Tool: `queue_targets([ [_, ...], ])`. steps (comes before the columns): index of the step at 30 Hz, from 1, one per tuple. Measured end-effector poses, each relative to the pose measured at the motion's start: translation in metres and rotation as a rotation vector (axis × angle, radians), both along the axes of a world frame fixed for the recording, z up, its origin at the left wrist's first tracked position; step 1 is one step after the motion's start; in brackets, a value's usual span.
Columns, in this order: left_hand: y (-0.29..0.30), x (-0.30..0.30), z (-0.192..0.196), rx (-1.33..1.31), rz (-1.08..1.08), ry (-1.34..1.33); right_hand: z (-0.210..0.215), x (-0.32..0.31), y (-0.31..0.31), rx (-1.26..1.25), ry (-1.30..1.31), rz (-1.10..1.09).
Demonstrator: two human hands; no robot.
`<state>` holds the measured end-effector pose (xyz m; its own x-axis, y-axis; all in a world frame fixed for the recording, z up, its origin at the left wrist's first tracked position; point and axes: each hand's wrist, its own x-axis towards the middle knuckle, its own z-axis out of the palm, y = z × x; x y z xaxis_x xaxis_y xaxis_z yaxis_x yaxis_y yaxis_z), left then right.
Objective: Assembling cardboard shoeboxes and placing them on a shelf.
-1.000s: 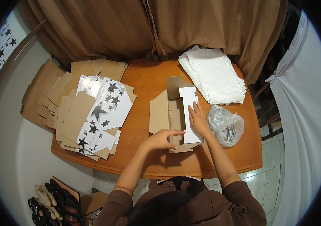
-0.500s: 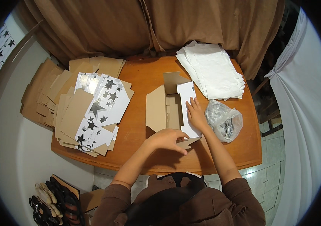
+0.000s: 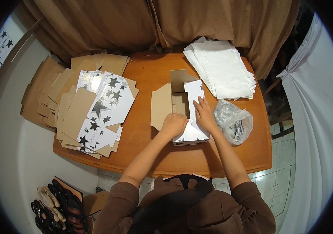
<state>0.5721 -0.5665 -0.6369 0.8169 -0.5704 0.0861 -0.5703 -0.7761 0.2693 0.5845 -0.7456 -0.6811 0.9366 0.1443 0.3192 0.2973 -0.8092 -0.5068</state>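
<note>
A cardboard box [image 3: 192, 135], white with dark stars outside and plain brown inside, stands on the table in front of me. Its left flap [image 3: 161, 106] and far flap [image 3: 182, 79] stick outward, while the near flap is folded inward over the opening. My left hand [image 3: 175, 124] is closed over the inner edge of that near flap, its fingertips hidden inside the box. On the white right-hand panel [image 3: 194, 90] lies my right hand [image 3: 204, 114], fingers stretched out flat.
Flat brown and star-printed box blanks [image 3: 78, 117] are piled on the left of the wooden table [image 3: 143, 156]. White paper sheets [image 3: 221, 70] lie at the far right. A clear plastic bag [image 3: 235, 123] with small grey items sits beside my right hand. Sandals [image 3: 59, 206] stand lower left.
The near flap went from sticking out toward me to folded in over the box. My left hand moved forward and closed over its edge; my right hand stayed on the right panel.
</note>
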Motion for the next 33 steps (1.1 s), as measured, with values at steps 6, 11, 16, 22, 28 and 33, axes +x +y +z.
queue_targets([
  [6,-0.003,-0.004,-0.021,-0.018,-0.031,-0.12,-0.001,0.0,0.0,0.004,-0.018,-0.001],
  [11,-0.005,-0.003,-0.039,0.084,-0.046,-0.152,-0.004,0.0,-0.001,0.011,-0.005,0.01],
  [16,-0.005,-0.002,-0.04,0.186,-0.052,-0.107,-0.004,0.0,-0.003,0.065,0.022,0.03],
  [22,-0.004,-0.003,-0.032,-0.07,-0.077,-0.145,-0.013,0.002,-0.003,0.396,0.009,0.004],
  [28,-0.004,-0.003,-0.03,-0.217,-0.056,-0.17,-0.008,0.0,-0.001,0.319,0.003,0.032],
  [33,-0.011,0.005,-0.014,-0.295,0.037,-0.256,0.001,-0.001,-0.001,0.126,0.043,-0.033],
])
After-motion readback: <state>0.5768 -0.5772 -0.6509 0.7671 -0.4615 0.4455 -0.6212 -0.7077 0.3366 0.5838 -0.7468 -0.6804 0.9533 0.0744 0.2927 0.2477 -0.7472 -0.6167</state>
